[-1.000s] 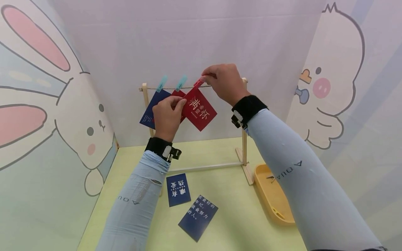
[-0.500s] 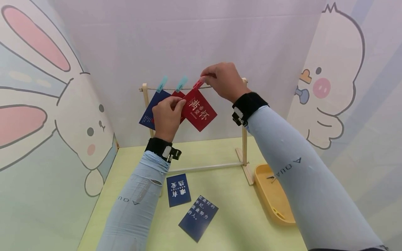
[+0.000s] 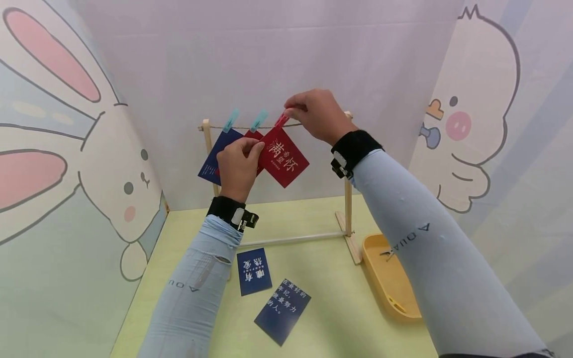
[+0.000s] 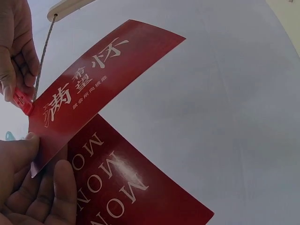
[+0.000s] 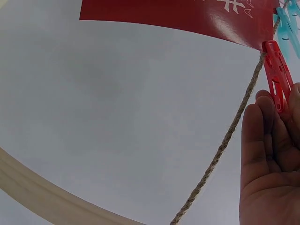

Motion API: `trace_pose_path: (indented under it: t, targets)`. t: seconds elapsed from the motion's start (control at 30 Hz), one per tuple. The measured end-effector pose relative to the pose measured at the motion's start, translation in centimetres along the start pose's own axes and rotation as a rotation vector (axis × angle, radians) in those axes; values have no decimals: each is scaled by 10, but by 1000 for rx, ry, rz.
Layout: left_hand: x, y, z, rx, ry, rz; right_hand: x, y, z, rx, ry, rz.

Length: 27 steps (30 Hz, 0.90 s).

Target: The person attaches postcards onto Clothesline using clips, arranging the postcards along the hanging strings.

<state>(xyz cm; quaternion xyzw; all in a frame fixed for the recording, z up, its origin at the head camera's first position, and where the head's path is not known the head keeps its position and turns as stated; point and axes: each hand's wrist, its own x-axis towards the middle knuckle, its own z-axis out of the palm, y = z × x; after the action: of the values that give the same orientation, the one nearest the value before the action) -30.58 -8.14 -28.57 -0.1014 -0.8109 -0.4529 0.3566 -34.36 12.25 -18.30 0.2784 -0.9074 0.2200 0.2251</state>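
Note:
My left hand pinches the left corner of a red card with pale lettering. At the card's top corner, my right hand squeezes a red clothespin between thumb and fingers. Its tip meets both the card and the twine in the right wrist view. A second red card hangs just behind, partly hidden by my left hand in the head view. Left of it hangs a dark blue card. Two teal clothespins, one on the blue card and one on the second red card, grip the twine.
The twine runs between posts of a wooden stand with a pale lower bar. Two blue cards, one nearer the stand and one closer, lie on the table. A yellow tray with a few small items sits right, partly behind my right arm.
Both hands stay nearly still. My right hand and the red clothespin have shifted very slightly to the left; the red card keeps its place.

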Motion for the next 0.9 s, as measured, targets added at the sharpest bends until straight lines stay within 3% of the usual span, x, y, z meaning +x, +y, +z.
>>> trace_pose_path:
  t: [0.2,0.4,0.63,0.9]
  targets:
    - [0,-1,-1,24,6,-5,0,1,2,12,-17,33]
    - [-2,-2,-7,124,17,11,-1,0,5,18,-14,57]
    - [-5,-8,-13,288,52,83,2,-1,5,23,-12,52]
    - [-10,-18,-7,308,67,156,-3,10,12,35,5,36]
